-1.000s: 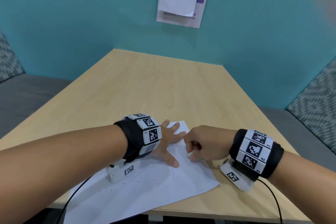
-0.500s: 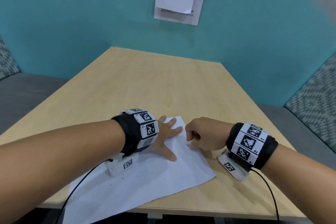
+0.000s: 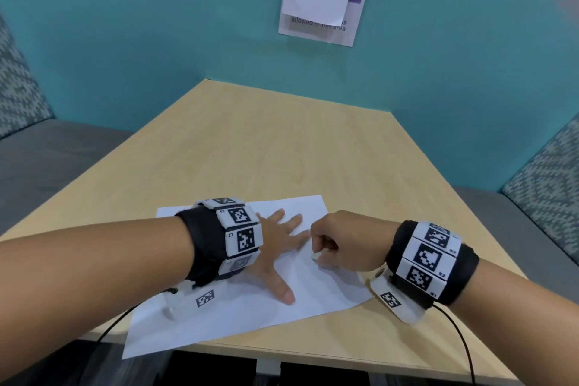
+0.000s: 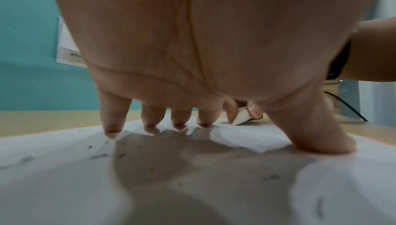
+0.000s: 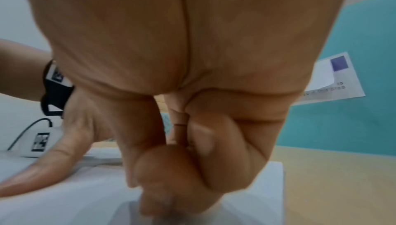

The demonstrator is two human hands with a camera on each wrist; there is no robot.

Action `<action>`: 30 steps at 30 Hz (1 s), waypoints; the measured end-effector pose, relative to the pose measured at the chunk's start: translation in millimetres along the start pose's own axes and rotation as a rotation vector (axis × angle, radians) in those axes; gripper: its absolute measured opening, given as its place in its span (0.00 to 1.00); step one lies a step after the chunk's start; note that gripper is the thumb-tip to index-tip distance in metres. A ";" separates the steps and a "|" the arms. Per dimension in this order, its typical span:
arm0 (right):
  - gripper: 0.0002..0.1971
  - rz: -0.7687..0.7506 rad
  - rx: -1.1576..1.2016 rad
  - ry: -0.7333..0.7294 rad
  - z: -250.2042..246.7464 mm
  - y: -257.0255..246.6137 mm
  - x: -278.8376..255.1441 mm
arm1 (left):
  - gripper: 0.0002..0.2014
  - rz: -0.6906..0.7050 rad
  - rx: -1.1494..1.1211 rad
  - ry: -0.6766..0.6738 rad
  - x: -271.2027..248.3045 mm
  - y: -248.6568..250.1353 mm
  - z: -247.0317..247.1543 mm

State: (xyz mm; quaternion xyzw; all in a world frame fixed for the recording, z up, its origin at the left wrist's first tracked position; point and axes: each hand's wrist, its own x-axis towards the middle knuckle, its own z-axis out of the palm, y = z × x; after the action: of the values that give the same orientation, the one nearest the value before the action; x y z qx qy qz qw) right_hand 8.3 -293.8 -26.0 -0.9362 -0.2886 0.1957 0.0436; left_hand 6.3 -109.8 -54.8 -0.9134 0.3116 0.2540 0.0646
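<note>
Fingers splayed, my left hand pins paper I judge flimsy and slide-prone, flat beside the stiff eraser my right hand pinches.

Light comes soft and even from overhead. The head view is bright, and my counter shows only a faint sheen, no hard glare. My left hand drops a soft grey shadow on the paper, widest in the left wrist view, where it spreads under my palm. The head view bows at its edges, and its top right corner is smeared to a blur. Both wrist views are soft: the palm fills them out of focus, the right one blurs most around my curled fingers, and the wall sign leans with the lens.
</note>
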 end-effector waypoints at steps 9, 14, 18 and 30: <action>0.03 0.006 -0.027 -0.010 -3.3 -4.3 3.7 | 0.56 0.008 -0.015 0.001 3.0 -1.0 2.6; 0.06 -0.112 -0.016 -0.068 8.5 -22.6 1.9 | 0.49 0.020 -0.025 0.020 0.9 -0.2 2.7; 0.04 -0.019 -0.021 0.007 -0.9 -8.9 7.8 | 0.53 0.008 -0.017 0.014 -1.0 2.6 1.5; 0.04 -0.176 0.061 -0.084 15.7 -32.5 -5.5 | 0.49 0.046 -0.060 0.039 -0.3 -0.3 4.6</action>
State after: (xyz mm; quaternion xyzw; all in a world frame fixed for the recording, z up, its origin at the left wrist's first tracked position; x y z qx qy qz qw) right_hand -19.1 -270.5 -32.2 -0.8965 -0.3653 0.2387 0.0771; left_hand 4.3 -108.1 -58.7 -0.9122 0.3259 0.2470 0.0251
